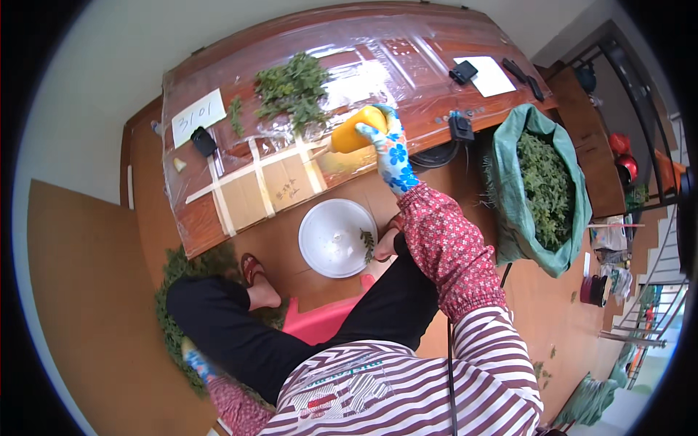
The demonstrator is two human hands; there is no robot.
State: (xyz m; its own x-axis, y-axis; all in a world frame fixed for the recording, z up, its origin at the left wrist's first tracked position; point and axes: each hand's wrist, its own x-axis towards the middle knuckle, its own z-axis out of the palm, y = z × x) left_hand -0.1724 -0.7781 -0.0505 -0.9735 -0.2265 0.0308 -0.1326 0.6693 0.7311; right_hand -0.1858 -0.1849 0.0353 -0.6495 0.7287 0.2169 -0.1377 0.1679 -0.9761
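My right hand, in a blue flowered glove, is shut on a yellow-orange bottle held tilted over the plastic-covered wooden table, its nozzle toward the left. A pile of green herb sprigs lies on the table just beyond the bottle. My left hand, also gloved, hangs low at my left side by a heap of greens on the floor; its fingers are hidden. A white basin stands on the floor between my knees, with one green sprig at its right rim.
A green sack full of herbs stands open at the right. On the table lie a white paper sheet, taped cardboard, and small black devices. I sit on a pink stool. A stair rail runs at far right.
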